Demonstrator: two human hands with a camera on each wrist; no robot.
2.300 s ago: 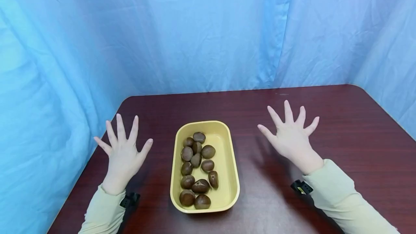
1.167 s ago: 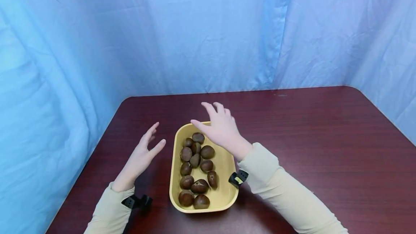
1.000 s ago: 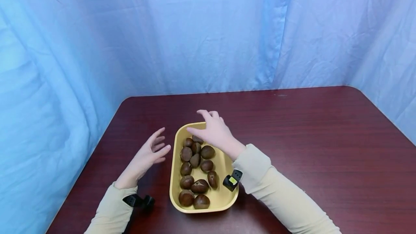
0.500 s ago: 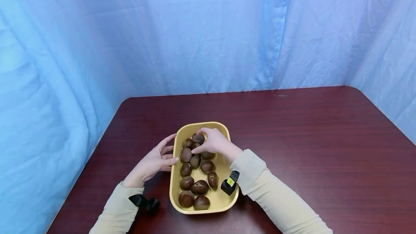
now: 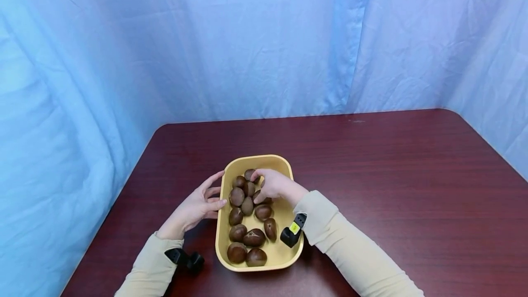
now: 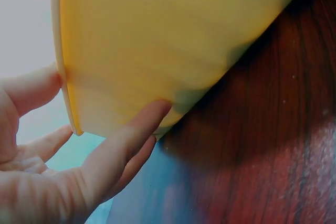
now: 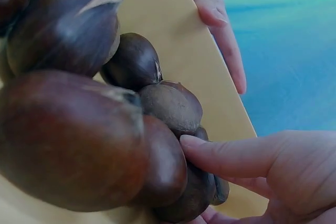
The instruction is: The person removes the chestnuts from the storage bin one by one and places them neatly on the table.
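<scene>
A yellow tray (image 5: 257, 156) in the middle of the dark red table (image 5: 392, 187) holds several brown chestnuts (image 5: 247, 205). My right hand (image 5: 274, 186) is inside the tray's far half, fingers curled down round a chestnut (image 7: 197, 192) that is mostly hidden under them. In the right wrist view a finger lies along that chestnut, with other chestnuts (image 7: 68, 135) large in front. My left hand (image 5: 198, 205) rests against the tray's left outer wall (image 6: 157, 35), with its fingers (image 6: 131, 140) fairly straight on the wall and the thumb at the rim.
Blue curtains (image 5: 247, 45) close off the back and both sides. The table's left edge (image 5: 123, 187) runs close to my left hand. Bare table top stretches to the right of the tray. A black camera clip (image 5: 292, 233) sits at my right wrist.
My right hand has curled its fingers tighter over a chestnut and drawn back slightly within the tray. The left hand stays against the tray's left wall.
</scene>
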